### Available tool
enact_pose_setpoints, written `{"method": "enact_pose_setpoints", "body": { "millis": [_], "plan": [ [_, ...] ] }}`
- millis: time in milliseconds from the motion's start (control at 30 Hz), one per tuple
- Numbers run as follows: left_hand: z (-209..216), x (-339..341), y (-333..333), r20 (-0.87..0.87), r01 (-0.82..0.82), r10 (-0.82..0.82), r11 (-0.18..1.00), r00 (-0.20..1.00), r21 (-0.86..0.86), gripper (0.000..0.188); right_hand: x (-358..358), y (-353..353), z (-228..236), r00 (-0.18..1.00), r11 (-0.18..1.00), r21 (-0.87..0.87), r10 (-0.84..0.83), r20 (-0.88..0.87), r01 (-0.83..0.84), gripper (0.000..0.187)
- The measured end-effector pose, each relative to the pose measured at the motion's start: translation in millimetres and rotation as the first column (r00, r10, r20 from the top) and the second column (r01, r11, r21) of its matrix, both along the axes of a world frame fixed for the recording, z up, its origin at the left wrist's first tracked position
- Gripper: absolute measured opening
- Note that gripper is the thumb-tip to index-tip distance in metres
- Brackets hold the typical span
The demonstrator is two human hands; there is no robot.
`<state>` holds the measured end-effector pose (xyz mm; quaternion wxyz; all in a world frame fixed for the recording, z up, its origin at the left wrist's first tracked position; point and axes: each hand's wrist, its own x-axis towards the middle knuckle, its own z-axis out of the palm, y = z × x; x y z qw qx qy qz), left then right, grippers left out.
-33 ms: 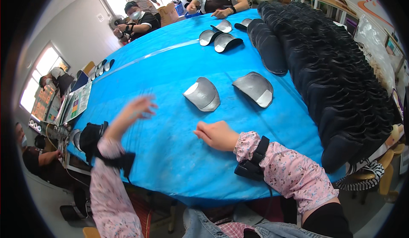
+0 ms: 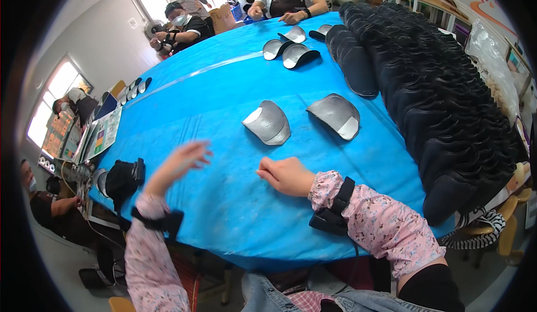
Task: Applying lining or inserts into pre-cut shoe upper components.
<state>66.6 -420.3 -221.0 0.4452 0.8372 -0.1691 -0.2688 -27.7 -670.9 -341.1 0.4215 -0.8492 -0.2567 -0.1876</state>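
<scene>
- The left hand (image 2: 189,156), blurred, has loose fingers, seemingly free; the right hand (image 2: 285,176) is curled closed, nothing visible inside.
- Two curved grey pieces (image 2: 268,124) lie beyond, on the blue table (image 2: 235,217).
- A careless forward sweep could displace them.

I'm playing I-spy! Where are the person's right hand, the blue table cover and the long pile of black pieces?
Right hand (image 2: 288,176): head view, middle of the hand.
Blue table cover (image 2: 238,220): head view, bare part.
Pile of black pieces (image 2: 426,91): head view, its middle.
</scene>
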Motion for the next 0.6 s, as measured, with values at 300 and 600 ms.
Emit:
{"method": "enact_pose_setpoints", "body": {
  "millis": [300, 600],
  "plan": [
    [-62, -68, 36, 0.238, -0.114, 0.088, 0.988, 0.967, 0.102, 0.033, -12, 5, 36, 0.939, 0.988, -0.05, 0.126, -0.321, -0.15, 0.037],
    [-88, -58, 30, 0.557, -0.114, -0.01, 0.976, 0.831, 0.188, 0.045, -29, 7, 18, 0.97, 0.982, -0.117, 0.12, -0.211, -0.147, 0.038]
  ]
}}
